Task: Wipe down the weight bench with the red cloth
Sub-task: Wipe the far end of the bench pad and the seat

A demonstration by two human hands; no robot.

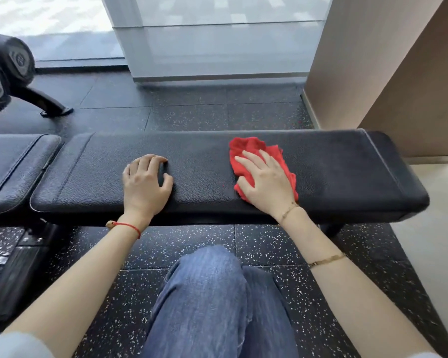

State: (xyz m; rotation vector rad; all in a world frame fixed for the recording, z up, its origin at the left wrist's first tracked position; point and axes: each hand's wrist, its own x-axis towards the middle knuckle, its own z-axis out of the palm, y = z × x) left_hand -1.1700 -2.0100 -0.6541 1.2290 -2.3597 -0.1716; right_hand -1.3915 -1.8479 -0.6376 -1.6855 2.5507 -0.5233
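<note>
The right hand [265, 180] lies flat, fingers spread, pressing the cloth [254, 153] onto the bench [204, 156] pad right of its middle, nearer the front edge. The left hand [144, 183] rests on the pad near the front edge, fingers curled, grasping nothing.

No legible text; dumbbell ends [18, 59] have round markings, too blurred to read.
</note>
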